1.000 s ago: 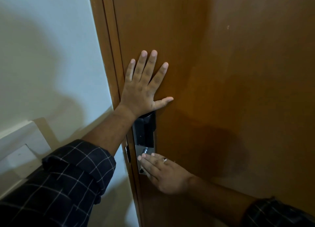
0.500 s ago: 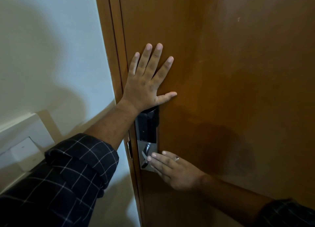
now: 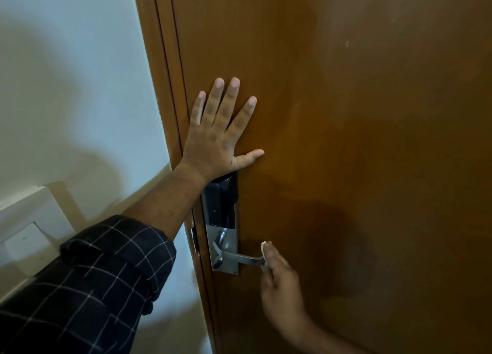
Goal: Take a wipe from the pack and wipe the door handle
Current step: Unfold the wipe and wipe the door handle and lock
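Note:
A silver lever door handle (image 3: 241, 258) juts right from a metal lock plate (image 3: 229, 247) with a black panel (image 3: 221, 203) above it, on a brown wooden door (image 3: 346, 140). My left hand (image 3: 221, 132) lies flat on the door above the lock, fingers spread. My right hand (image 3: 279, 281) pinches a small white wipe (image 3: 263, 248) at the free end of the handle. Most of the wipe is hidden in my fingers. The wipe pack is not in view.
A brown door frame (image 3: 162, 87) runs along the door's left edge, with a pale wall (image 3: 74, 87) beyond it. A white switch plate (image 3: 26, 243) sits on the wall at lower left.
My right hand slid right along the handle, from the lock plate to the lever's tip, uncovering the lever. The left hand stayed flat on the door.

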### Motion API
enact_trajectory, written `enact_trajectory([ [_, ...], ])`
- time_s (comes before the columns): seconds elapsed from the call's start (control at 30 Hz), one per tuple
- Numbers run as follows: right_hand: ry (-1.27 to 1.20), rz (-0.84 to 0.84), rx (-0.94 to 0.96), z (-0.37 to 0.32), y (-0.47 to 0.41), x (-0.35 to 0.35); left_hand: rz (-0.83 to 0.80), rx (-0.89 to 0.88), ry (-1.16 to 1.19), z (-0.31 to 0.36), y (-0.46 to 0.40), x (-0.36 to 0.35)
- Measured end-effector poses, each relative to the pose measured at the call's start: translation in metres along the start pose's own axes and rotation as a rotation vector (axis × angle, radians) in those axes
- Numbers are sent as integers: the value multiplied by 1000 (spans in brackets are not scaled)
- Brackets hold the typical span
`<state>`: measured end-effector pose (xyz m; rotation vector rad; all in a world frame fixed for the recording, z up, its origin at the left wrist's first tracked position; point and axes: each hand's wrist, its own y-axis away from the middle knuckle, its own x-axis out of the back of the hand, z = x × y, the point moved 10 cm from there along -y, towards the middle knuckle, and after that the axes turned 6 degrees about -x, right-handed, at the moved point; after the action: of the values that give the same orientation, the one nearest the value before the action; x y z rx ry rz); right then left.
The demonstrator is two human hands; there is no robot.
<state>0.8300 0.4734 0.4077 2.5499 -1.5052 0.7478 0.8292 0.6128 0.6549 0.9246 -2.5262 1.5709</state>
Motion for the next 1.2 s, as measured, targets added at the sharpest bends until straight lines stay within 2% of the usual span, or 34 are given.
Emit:
enact_trajectory([
  [0.1,-69,60,-141,-1,10,-14,-2,0,1,0,0,0],
  [0.23,-40,-10,-93,-6,24,-8,20,-9,-3,0,1,0],
  [0.4,143,-24,295,-55,32,4,26,-8,0,1,0,0],
  [0.47,307,-91,470,-76,26,-18,17,-8,2,1,1,0],
  [0.53,432,-165,569,-89,14,-44,12,-6,-5,2,1,1],
  [0.7,930,-262,825,-76,6,-107,6,-8,-4,0,2,1],
  [0.87,1016,-157,1034,-67,14,-86,8,-10,13,0,-1,0],
  [1.03,981,-271,956,-34,7,-37,19,-11,22,1,1,0],
  [1.1,1005,-228,944,-25,6,-14,22,-10,24,0,1,0],
  [1.2,980,-189,698,-12,-9,16,21,-14,26,1,2,0],
])
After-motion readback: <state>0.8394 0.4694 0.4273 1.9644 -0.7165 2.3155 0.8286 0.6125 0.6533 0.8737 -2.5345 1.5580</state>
